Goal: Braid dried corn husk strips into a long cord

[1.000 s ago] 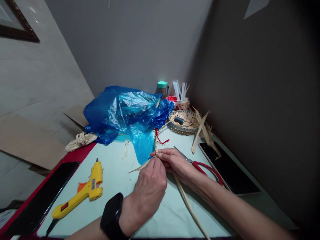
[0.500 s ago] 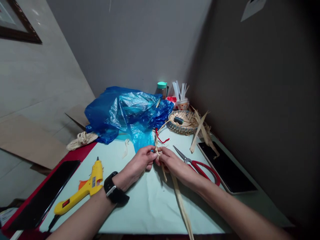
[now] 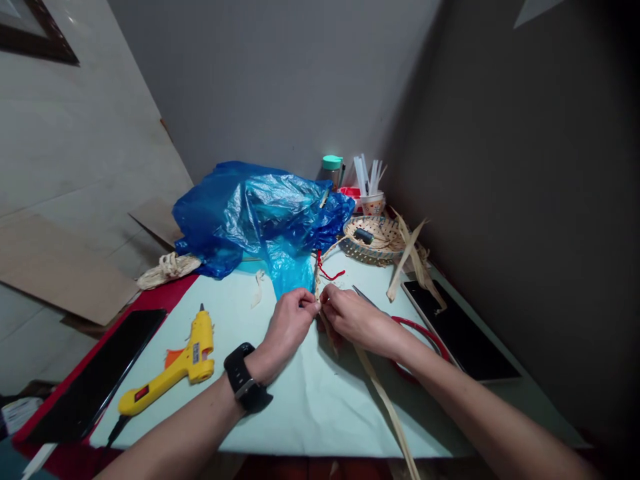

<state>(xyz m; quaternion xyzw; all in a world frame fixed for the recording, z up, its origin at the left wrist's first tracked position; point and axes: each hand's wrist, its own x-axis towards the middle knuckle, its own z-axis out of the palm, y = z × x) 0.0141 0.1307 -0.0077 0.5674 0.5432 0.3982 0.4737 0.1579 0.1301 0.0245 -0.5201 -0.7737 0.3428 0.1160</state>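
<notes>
A thin braided cord of dried husk strips (image 3: 317,277) runs from a woven basket (image 3: 373,257) down to my hands at mid-table. My left hand (image 3: 293,320) pinches the near end of this braid between thumb and fingers. Right beside it, my right hand (image 3: 353,320) is closed on the strands at the same spot, its fingertips touching the braid. A long pale husk strip (image 3: 385,400) trails from beneath my right hand over the table's front edge. Red string (image 3: 330,275) lies by the braid's far part. Scissors with red handles (image 3: 423,330) are partly hidden under my right forearm.
A yellow glue gun (image 3: 193,353) lies left, near a black glossy panel (image 3: 100,373). Blue plastic bags (image 3: 240,213) fill the back. Behind the basket stand a green-lidded jar (image 3: 331,170) and a cup of white sticks (image 3: 373,203). A dark tablet (image 3: 465,340) and loose husks (image 3: 413,257) lie right.
The view has shifted slightly. My right hand has turned at the braid's end, its fingers now more bent, and my forearm covers more of the scissors. Both hands stay on the braid.
</notes>
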